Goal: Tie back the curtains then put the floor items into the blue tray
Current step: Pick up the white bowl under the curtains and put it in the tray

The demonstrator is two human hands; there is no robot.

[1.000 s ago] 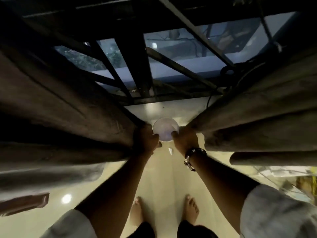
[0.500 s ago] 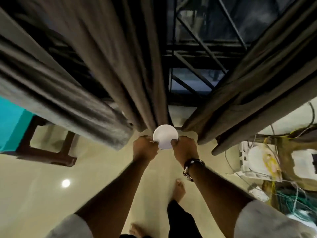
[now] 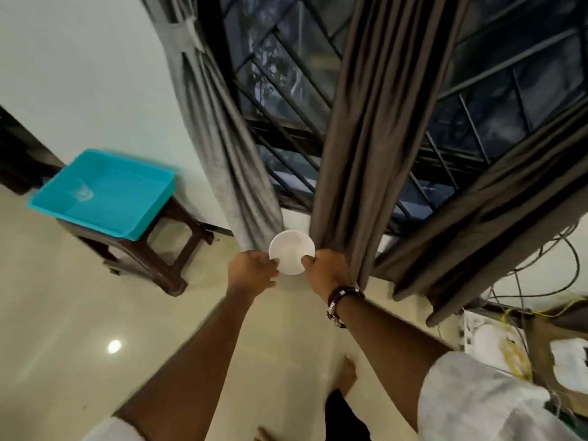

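Hanging in long soft folds, the curtains frame a barred window; the cloth looks heavy and limp, something to gather in a fist, not pinch at an edge. The grey panel at left looks drawn in to a narrow waist; whether a tie is on it cannot be told.

The tray sits on a dark stool well to the left, with something clear and small inside, too blurred to name. It looks like thin plastic: light, stiff enough, with a raised rim that should keep round things from sliding out.

The bowl is held up in front of the curtains, between both hands, near the lower ends of the two panels. It is white and smooth, probably ceramic or hard plastic, so likely rigid, slick and apt to chip if dropped on the tiled floor. The rim is the natural place to take it, and that is where it is held.

The left hand pinches the rim on its side. The right hand, a watch at its wrist, grips the opposite edge, thumb over the lip.
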